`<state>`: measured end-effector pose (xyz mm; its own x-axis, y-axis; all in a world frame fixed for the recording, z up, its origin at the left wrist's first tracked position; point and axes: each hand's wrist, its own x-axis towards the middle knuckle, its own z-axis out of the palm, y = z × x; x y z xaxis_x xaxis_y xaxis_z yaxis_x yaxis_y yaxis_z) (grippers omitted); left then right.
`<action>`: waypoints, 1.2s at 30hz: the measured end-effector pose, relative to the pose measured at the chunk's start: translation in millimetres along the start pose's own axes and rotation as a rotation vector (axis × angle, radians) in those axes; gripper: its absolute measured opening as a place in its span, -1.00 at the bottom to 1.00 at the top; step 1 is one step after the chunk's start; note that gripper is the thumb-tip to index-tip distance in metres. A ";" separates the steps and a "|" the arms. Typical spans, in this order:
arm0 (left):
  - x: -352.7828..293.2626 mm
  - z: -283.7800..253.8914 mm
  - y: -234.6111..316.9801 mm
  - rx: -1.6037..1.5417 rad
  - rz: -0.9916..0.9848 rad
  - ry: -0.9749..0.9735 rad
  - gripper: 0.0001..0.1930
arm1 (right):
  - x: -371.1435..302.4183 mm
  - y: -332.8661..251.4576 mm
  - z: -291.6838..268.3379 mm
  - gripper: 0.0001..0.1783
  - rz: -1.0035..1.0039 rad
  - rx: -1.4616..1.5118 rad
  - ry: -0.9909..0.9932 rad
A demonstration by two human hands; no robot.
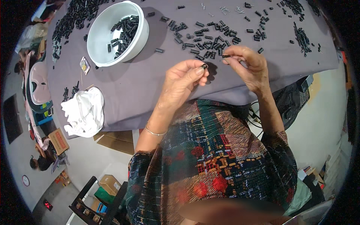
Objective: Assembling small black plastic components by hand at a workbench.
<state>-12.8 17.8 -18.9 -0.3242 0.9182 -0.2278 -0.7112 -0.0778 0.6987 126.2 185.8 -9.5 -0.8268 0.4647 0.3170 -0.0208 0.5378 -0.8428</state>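
Note:
My left hand (185, 77) is closed in a pinch over the near part of the table. A small black cylindrical part (204, 66) pokes out between its thumb and forefinger, one end facing the right hand. To its right, my right hand (247, 65) pinches a thin, short black piece (226, 56) by thumb and forefinger, pointing left. The two pieces are apart. Just beyond both hands lies a loose spread of short black cylinders (213, 43) on the grey tablecloth (131, 90).
A white basin (93, 41) with more black cylinders stands at left. A white cloth (84, 112) lies at the near left edge. Heaps of black parts (77, 17) cover the far left; thin black pieces (302, 37) lie right. Small silvery bits (224, 10) sit at the back.

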 end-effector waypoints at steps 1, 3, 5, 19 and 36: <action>0.4 0.8 -0.3 0.009 0.004 -0.003 -0.83 | -1.5 -1.6 3.0 -0.78 0.049 0.065 0.042; 1.2 1.4 -1.5 -0.009 0.010 -0.001 -0.83 | -2.9 -2.8 5.4 -0.79 0.101 0.134 0.085; 1.7 2.6 -1.8 -0.030 0.017 -0.001 -0.82 | -2.7 -2.4 4.3 -0.82 0.025 0.120 0.078; -0.3 10.4 -0.9 0.060 0.010 0.090 -0.82 | -3.4 -22.2 10.1 -0.81 0.147 0.259 0.012; -9.4 20.8 5.2 0.218 0.058 0.145 -0.80 | 0.7 -33.9 9.8 -0.84 -0.053 -0.011 0.082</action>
<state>-0.5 16.8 1.0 -0.4579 0.8480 -0.2669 -0.5426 -0.0288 0.8395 120.8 161.0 15.1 -0.7761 0.4911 0.3956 -0.0564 0.5708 -0.8192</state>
